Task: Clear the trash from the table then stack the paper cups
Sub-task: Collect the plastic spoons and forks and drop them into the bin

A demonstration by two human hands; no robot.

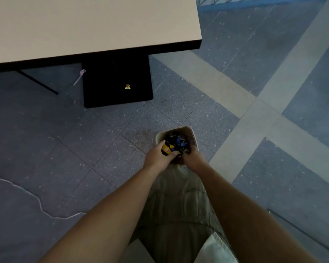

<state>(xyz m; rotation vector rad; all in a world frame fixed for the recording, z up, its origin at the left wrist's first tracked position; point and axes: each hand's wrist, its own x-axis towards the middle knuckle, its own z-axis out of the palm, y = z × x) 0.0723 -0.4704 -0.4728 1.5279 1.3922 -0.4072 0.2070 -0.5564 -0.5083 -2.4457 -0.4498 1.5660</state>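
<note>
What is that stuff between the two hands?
A wad of crumpled wrappers, yellow and dark blue, sits between the left hand and the right hand, at the mouth of the beige bin. The head view shows it.

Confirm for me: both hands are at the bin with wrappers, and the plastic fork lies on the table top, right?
No. The head view shows the fork on the floor under the table, beside its black base, not on top. The left hand and right hand are at the bin with wrappers, as you said.

floor [65, 149]: grey speckled tiles, pale bands | table [84, 25]: beige top, black pedestal [106, 92]
</note>
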